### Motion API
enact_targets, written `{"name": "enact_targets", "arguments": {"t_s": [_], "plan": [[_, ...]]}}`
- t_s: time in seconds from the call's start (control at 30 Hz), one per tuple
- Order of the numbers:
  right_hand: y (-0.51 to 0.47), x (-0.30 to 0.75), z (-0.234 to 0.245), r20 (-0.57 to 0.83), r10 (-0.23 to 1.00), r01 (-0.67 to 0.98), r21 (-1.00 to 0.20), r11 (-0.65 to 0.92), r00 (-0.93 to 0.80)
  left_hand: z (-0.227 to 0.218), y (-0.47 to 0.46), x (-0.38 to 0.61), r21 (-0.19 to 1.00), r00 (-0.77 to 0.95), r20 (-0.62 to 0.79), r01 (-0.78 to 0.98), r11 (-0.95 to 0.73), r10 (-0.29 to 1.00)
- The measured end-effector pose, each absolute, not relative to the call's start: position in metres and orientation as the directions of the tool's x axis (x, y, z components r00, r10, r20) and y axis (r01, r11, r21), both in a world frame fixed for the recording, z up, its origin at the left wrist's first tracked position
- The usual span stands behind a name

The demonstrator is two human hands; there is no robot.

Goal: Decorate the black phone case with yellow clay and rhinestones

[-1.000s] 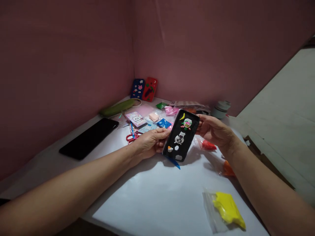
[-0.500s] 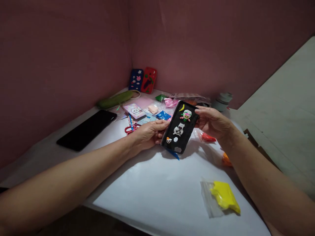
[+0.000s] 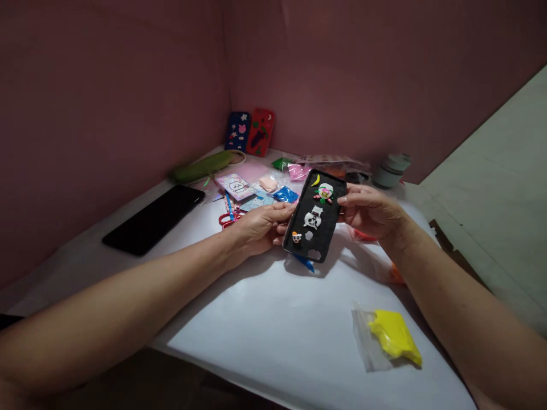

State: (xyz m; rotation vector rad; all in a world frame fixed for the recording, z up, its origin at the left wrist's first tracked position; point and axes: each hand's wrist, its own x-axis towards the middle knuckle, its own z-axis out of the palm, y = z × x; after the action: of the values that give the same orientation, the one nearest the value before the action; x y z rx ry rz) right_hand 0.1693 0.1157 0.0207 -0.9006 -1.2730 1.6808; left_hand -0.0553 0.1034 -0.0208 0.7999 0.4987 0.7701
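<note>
Pink walls (image 3: 342, 74) rise behind a white bench (image 3: 256, 336). A black phone case (image 3: 329, 226) bearing small coloured figures (image 3: 313, 217) is held tilted above it. The left hand (image 3: 265, 225), partly closed, pinches the case's left edge; the right hand (image 3: 372, 210), likewise curled, pinches its right edge nearer the top.

On my feed I see the black phone case (image 3: 328, 230) tilted above the worktop (image 3: 265, 319), far end leaning right, bearing a yellow banana shape (image 3: 315, 180), a white-headed figure (image 3: 325, 192), a black-and-white figure (image 3: 313, 218) and smaller pieces lower down.
</note>
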Motion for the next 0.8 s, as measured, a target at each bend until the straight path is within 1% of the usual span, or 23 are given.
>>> {"name": "enact_targets", "arguments": {"t_s": [0.27,0.47,0.57,0.67,0.73,0.8], "plan": [[0.114,0.166,0.017,-0.087,0.905,-0.166,-0.972,-0.169,-0.415,-0.018,0.103,-0.055,0.826,0.622,-0.080,-0.396,0.401,0.779],[0.117,0.164,0.014,-0.140,0.918,-0.130,-0.971,-0.200,-0.372,-0.019,0.102,-0.054,0.908,0.616,-0.057,-0.295,0.297,0.786],[0.117,0.165,0.016,-0.144,0.931,-0.123,-0.973,-0.195,-0.336,-0.018,0.102,-0.057,0.967,0.575,-0.041,-0.182,0.177,0.817],[0.116,0.169,0.025,-0.133,0.947,-0.113,-0.979,-0.172,-0.294,-0.015,0.103,-0.060,1.000,0.544,-0.002,0.008,-0.002,0.839],[0.116,0.173,0.034,-0.123,0.957,-0.098,-0.983,-0.154,-0.264,-0.013,0.102,-0.063,0.978,0.568,0.026,0.155,-0.138,0.823],[0.117,0.176,0.043,-0.114,0.965,-0.070,-0.989,-0.134,-0.235,-0.012,0.101,-0.065,0.923,0.606,0.041,0.282,-0.263,0.795]]}}
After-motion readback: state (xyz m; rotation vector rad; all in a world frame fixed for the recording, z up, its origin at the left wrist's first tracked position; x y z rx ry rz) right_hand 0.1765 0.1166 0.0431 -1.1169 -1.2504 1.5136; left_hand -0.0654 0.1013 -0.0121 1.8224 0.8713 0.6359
